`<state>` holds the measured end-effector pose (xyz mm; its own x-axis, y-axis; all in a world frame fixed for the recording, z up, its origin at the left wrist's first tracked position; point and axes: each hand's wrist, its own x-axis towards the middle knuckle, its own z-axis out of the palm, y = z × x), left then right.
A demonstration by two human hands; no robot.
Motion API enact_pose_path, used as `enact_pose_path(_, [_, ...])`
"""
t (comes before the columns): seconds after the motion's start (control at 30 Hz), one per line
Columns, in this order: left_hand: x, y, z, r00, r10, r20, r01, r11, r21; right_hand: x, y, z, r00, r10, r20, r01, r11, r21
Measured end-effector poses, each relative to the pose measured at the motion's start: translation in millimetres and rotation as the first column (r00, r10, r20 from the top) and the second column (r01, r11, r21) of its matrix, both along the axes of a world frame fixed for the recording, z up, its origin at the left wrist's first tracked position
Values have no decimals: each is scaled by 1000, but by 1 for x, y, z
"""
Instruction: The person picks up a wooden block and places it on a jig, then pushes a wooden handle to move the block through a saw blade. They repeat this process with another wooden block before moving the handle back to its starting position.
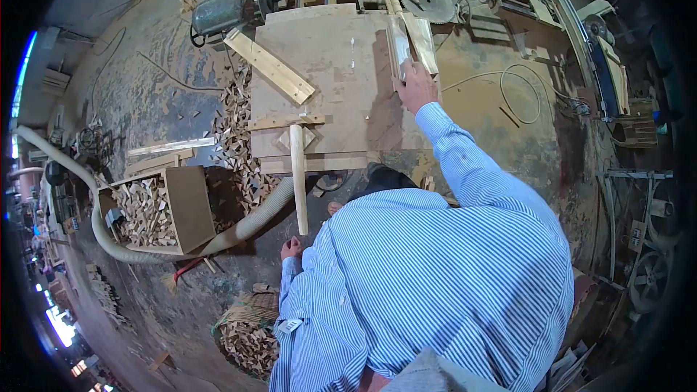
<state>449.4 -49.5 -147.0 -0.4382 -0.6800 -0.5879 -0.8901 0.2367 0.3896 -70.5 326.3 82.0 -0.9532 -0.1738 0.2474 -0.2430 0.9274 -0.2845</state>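
Gripping wood strips (415, 38) at table (327, 65) right edge, right hand (415, 87); left hand (291, 248) by overhanging stick (298, 174), grasp unclear.

Right hand (416, 86) outstretched forward; left hand (292, 248) low at side.

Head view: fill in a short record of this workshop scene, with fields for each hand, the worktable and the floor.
Left hand: low beside the body, just below the near end of a long stick; grip unclear
Right hand: arm stretched out, resting on wooden slats at the worktable's far right
Worktable: a plank lies askew on top
Floor: open box of offcuts, grey hose beside it
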Motion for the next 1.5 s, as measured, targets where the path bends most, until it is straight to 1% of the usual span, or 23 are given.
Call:
enact_pose_path(0.03, [-1, -1, 3, 1000, 3, 1, -3, 1000, -1, -2, -1, 1, 1000, 3, 1, -3, 1000, -1])
enact_pose_path(0.1, [-14, -1, 29, 934, 218, -282, -126, 942, 311, -9, -6, -1, 988, -136, 75, 136, 991, 8])
enact_pose_path(0.13, [-25, 0, 41, 929, 235, -286, -145, 942, 303, -12, -9, -2, 991, -115, 75, 115, 993, -2])
enact_pose_path(0.2, [-51, 9, 67, 802, 454, -388, -336, 880, 336, -16, -12, -8, 988, -150, 22, 152, 985, -78])
enact_pose_path(0.23, [-89, 20, 130, 803, 327, -499, -270, 945, 184, -20, -39, -10, 997, -71, 33, 74, 992, -101])
enact_pose_path(0.27, [-83, 1, 71, 681, 475, -558, -298, 875, 381, -14, -40, -5, 1000, 4, 9, -3, 987, -161])
enact_pose_path(0.3, [-104, 4, 84, 733, 401, -549, -293, 915, 276, -11, -44, 2, 997, 70, -23, -74, 973, -220])
enact_pose_path(0.33, [-123, 6, 94, 793, 321, -518, -252, 947, 201, -8, -60, 13, 985, 159, 68, -138, 959, -248])
enact_pose_path(0.37, [-139, 10, 86, 779, 228, -584, -205, 973, 106, -12, -74, 8, 982, 174, 71, -151, 956, -253])
enact_pose_path(0.4, [-163, 26, 116, 820, 124, -559, -152, 988, -3, -18, -88, -5, 961, 267, 70, -241, 934, -263])
enact_pose_path(0.43, [-184, 35, 136, 839, 75, -539, -81, 997, 12, -24, -103, -19, 932, 357, 68, -326, 904, -275])
enact_pose_path(0.47, [-199, 44, 141, 831, 115, -544, -57, 991, 122, -29, -120, -29, 917, 395, 59, -367, 891, -266])
enact_pose_path(0.5, [-211, 52, 142, 833, 119, -541, -67, 991, 114, -37, -137, -43, 913, 404, 61, -374, 886, -275])
enact_pose_path(0.57, [-227, 64, 141, 911, -55, -409, 63, 998, 6, -56, -170, -68, 897, 439, 39, -421, 880, -222])
enact_pose_path(0.7, [-242, 67, 151, 957, -125, -260, 118, 992, -41, -84, -230, -84, 883, 465, 59, -441, 867, -232])
enact_pose_path(0.77, [-253, 71, 162, 953, -195, -231, 161, 974, -162, -98, -255, -80, 900, 399, 174, -344, 897, -276])
enact_pose_path(0.83, [-263, 69, 159, 959, -210, -192, 177, 969, -171, -110, -274, -83, 892, 390, 229, -324, 905, -275])
enact_pose_path(0.9, [-271, 65, 155, 973, -223, -65, 212, 967, -144, -119, -289, -79, 883, 377, 280, -304, 913, -271])
enact_pose_path(0.97, [-273, 65, 155, 969, -245, -38, 237, 960, -147, -127, -297, -66, 851, 377, 366, -268, 911, -314])
enact_pose_path(1.0, [-273, 65, 156, 963, -269, -15, 264, 952, -153, -132, -302, -71, 850, 376, 369, -267, 911, -313])
enact_pose_path(1.07, [-276, 65, 159, 963, -269, 0, 266, 953, -147, -142, -311, -86, 882, 404, 244, -304, 882, -360])
enact_pose_path(1.27, [-280, 65, 160, 963, -268, 4, 266, 952, -153, -153, -322, -100, 889, 390, 241, -271, 872, -408])
enact_pose_path(1.5, [-291, 64, 158, 957, -290, 21, 289, 943, -166, -160, -319, -81, 871, 401, 283, -262, 868, -423])
